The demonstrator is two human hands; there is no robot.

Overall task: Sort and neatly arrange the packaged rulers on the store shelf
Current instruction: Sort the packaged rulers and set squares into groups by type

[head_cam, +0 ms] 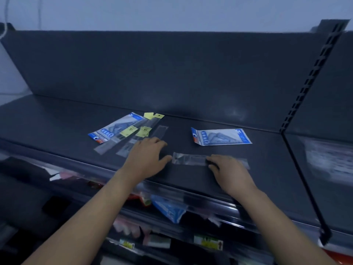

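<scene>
Part of the clear ruler packet (189,159) is covered by the right hand (229,171), and the near end of another clear sleeve (160,131) is hidden under the left hand (147,157). Print on the yellow labels (129,130) cannot be read. Goods (170,209) on the lower shelf and packets (328,161) in the neighbouring bay are blurred. Both forearms are cut off by the bottom edge.

No text, brand or number can be read anywhere. The blue packet (221,137) near the back edge of the shelf (57,119) carries a row of white blocks of print, too blurred to make out. A second blue packet (112,129), further toward the shelf's left end, bears the same kind of blurred white marks. The yellow labels (129,130) on the clear ruler sleeves (125,149) beside it show only dark smudges. Yellow-green tags (208,242) below the shelf's front edge are likewise illegible.
</scene>
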